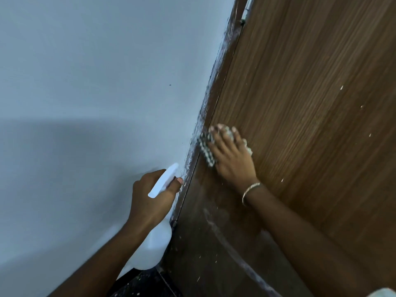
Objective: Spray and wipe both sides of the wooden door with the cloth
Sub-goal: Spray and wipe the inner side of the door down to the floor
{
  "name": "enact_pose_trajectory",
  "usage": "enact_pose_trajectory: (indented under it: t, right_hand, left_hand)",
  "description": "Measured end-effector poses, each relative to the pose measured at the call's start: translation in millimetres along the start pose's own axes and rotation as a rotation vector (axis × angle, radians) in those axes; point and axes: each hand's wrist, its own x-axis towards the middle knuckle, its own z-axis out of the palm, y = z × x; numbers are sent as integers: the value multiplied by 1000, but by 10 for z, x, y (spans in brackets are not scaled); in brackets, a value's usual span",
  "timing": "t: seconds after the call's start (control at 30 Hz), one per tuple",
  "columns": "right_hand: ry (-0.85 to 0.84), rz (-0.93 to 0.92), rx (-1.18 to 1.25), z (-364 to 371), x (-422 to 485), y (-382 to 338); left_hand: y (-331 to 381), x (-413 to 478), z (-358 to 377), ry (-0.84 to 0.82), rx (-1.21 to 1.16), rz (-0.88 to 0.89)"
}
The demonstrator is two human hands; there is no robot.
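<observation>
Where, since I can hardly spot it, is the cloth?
In the head view, right of centre, the cloth lies under the right hand, flat against the door near its edge beside the wall.

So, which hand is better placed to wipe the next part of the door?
The right hand: it presses the cloth flat against the wooden door. The left hand grips the spray bottle beside the wall, so it is likely not free to wipe.

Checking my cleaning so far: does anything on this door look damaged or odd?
White flecks dot the wooden door right of the cloth, and a pale curved streak crosses its darker lower part below the right hand. Paint or residue: cannot tell.
</observation>
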Motion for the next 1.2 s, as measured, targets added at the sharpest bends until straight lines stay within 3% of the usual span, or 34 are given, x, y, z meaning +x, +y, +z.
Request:
enact_pose_trajectory:
  t: [0.2, 0.43, 0.6, 0.7, 0.83, 0.93, 1.13, 1.2]
  right_hand:
    - [138, 271, 28, -132, 492, 195]
    - [-115, -82, 69, 588, -293, -873]
    - [-180, -227, -5, 561, -281, -719]
    - [-86, -107, -41, 323, 23, -395]
    - [50, 182, -12, -106, 603, 133]
    - [84, 292, 5, -140, 703, 169]
    - [-142, -75, 62, 432, -135, -647]
    - [-179, -94, 58, 435, -386, -723]
  left_hand:
    - [-39, 58, -2, 36, -22, -14]
    - [-105, 4, -91, 19, 1, -28]
    - [-132, -19, -222, 35, 27, -43]
    - [-115, -11, -295, 43, 19, -44]
    - [-112, 10, -294, 45, 15, -57]
    - [-103, -6, -260, 39, 0, -45]
    - [-170, -104, -211, -16, 5, -48]
    - [-186, -137, -190, -15, 11, -49]
